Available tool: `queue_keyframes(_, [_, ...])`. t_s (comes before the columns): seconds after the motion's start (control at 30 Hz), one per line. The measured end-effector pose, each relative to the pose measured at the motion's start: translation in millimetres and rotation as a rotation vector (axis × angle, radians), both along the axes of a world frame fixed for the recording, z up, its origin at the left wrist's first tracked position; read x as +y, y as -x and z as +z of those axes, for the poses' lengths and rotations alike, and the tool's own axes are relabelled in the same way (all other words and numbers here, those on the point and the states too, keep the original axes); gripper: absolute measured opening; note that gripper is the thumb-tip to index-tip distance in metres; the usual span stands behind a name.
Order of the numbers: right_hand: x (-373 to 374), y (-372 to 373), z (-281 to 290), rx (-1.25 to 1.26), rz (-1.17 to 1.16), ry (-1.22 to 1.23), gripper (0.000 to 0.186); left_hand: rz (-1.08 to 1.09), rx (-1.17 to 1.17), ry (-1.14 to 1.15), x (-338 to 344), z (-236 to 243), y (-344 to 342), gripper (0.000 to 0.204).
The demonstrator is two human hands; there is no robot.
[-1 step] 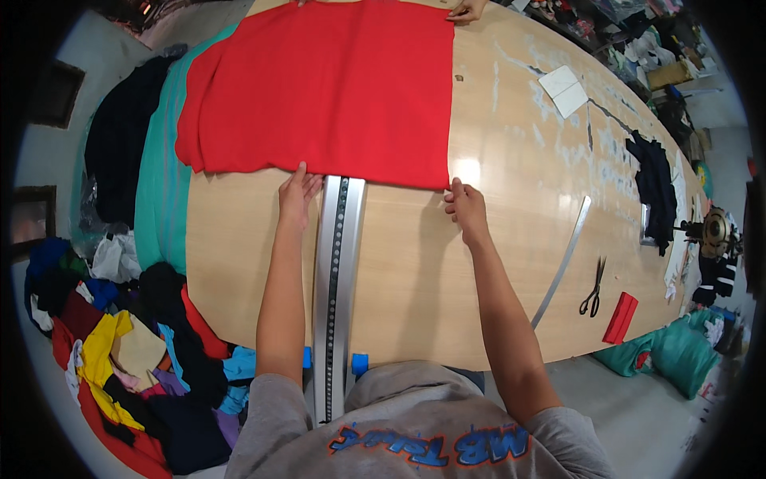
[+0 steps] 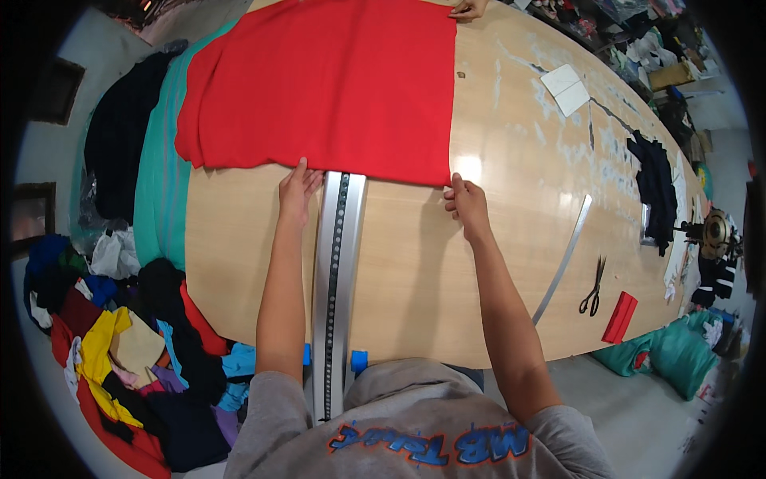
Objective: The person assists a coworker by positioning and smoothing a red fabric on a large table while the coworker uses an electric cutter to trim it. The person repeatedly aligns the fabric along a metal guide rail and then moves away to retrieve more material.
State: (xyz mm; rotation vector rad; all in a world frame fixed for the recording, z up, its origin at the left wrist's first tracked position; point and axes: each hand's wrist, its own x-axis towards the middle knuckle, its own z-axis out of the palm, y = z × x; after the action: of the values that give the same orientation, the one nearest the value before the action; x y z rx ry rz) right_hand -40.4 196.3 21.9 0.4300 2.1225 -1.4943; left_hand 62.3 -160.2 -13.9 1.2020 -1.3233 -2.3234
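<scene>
A wide red cloth (image 2: 335, 88) lies over the far half of the wooden table, its near edge running between my hands. My left hand (image 2: 296, 194) has that edge gripped left of the metal rail, with the thumb on top and the fingers partly under the fabric. At the near right corner my right hand (image 2: 469, 206) pinches the cloth between thumb and fingers. Another person's hand (image 2: 467, 9) touches the far right corner. Between my forearms a silver rail (image 2: 325, 263) with a dotted dark strip runs up to the cloth's near edge.
On the table (image 2: 415, 279) to the right lie a metal ruler (image 2: 565, 257), black scissors (image 2: 593, 286), a folded red piece (image 2: 620, 318), a white paper (image 2: 566, 90) and a dark garment (image 2: 654, 188). Green fabric (image 2: 163, 191) hangs at the left edge. Coloured cloth scraps (image 2: 104, 351) heap below it.
The view has shifted very slightly, and the fingertips at the far left of the cloth's top edge have left the picture. My hands keep the same hold.
</scene>
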Motion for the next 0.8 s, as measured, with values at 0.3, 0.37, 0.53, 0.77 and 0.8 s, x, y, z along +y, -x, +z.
queue_keyframes(0.3, [-2.4,2.9,10.6,-0.044,-0.005,0.127,0.030,0.007,0.050,0.016,3.3,12.3,-2.4,0.038])
queue_keyframes(0.37, [-3.9,5.0,23.4,0.024,-0.040,0.238,0.024,0.030,0.070,0.033,4.2,26.4,1.6,0.036])
queue_keyframes(0.53, [-16.3,4.9,49.5,0.130,-0.034,0.333,0.016,-0.022,0.043,0.215,-14.9,37.4,3.8,0.033])
queue_keyframes(0.77, [-16.4,-4.1,8.6,-0.013,-0.059,0.211,0.021,-0.127,-0.023,0.400,-5.1,9.9,-7.5,0.037])
queue_keyframes(0.8, [-17.0,-3.9,10.0,-0.007,-0.057,0.208,0.021,-0.121,-0.022,0.415,-4.2,10.6,-4.3,0.038])
